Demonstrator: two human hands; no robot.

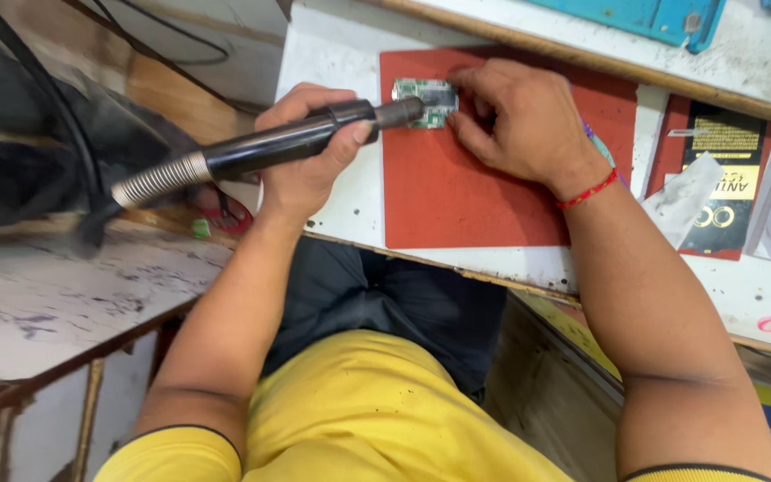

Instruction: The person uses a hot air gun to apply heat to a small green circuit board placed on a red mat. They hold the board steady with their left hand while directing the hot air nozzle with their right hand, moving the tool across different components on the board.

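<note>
Nozzle tip and board meet at the top edge of the red mat [457, 196]: that is the spot everything hangs on. The left hand [310, 152] is wrapped shut around the black hot-air wand [287, 143], whose long axis runs from lower left, where the ribbed hose [158, 181] trails off, up and right to the tip just over the board's left end. The board [426, 96], small and green, lies flat on the mat, straight ahead of the wand's tip and immediately right of the left hand. The right hand [519, 120] is the nearer one: its curled fingers press on the board's right side, pinning it, though whether they pinch anything small there I cannot tell.
</note>
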